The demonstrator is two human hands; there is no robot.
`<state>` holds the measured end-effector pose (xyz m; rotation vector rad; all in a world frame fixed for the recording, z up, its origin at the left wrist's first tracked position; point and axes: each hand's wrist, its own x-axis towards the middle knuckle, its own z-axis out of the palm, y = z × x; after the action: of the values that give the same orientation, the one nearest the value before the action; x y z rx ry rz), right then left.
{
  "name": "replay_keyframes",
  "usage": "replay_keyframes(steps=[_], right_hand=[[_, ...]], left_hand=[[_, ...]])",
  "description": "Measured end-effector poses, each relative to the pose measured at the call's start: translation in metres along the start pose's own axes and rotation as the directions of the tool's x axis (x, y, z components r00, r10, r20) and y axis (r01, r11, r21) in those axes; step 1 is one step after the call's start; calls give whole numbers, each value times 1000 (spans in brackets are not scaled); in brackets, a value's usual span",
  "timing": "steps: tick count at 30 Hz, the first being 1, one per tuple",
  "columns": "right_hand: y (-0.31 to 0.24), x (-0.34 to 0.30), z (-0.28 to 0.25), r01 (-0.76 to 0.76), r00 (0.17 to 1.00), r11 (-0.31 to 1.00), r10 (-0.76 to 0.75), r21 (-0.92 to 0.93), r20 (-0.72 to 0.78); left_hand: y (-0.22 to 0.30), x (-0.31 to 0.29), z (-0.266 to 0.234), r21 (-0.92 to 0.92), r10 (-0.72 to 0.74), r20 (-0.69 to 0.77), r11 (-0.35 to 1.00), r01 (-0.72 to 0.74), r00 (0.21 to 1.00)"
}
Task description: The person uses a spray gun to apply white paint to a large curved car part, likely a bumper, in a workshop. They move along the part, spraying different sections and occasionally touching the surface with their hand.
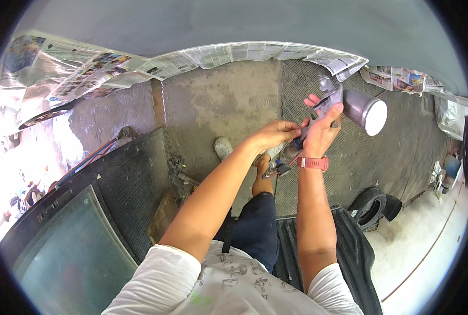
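Observation:
A metal spray gun [326, 101] with a grey cup [361, 109] is held in front of me, the cup's pale round end tipped to the right. My right hand [322, 131] is closed around the gun's body and handle, a red watch on its wrist. The fingers of my left hand [277, 134] are pinched together at the rear of the gun, by its small knobs. The exact part between those fingertips is hidden. Below the handle hangs an air fitting [276, 169], close to my right wrist.
A smooth grey vehicle panel [234, 23] spans the top, its lower edge masked with newspaper [213, 55]. A dark panel with a window [71, 247] leans at lower left. A tyre [369, 208] and a black ribbed mat [289, 247] lie at lower right. My shoe [223, 148] stands on concrete.

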<state>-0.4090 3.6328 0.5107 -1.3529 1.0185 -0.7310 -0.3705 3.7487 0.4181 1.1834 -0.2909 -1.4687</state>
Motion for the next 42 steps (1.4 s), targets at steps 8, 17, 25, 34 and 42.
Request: replay_keyframes(steps=[8,17,25,34,42], right_hand=[[-8,-30,28,-44,961,995,68,-94,269],[-17,-91,103,-157,781,986,159,-58,603],[-37,-80,97,-157,787,985,170,-73,593],[-47,-16,2,-52,976,995,69,-89,206],[-74,-15,-24,-36,997,999,37,-21,74]], left_hand=[[-18,-42,-24,-106,21,-126,994,-35,992],[-50,-137,-52,-436,111,-433,843,-315,895],[-29,-129,-30,-402,151,-471,840,-364,869],[6,-66,24,-305,71,-134,946,-109,988],[-133,-177,-38,-178,-251,-356,964,198,900]])
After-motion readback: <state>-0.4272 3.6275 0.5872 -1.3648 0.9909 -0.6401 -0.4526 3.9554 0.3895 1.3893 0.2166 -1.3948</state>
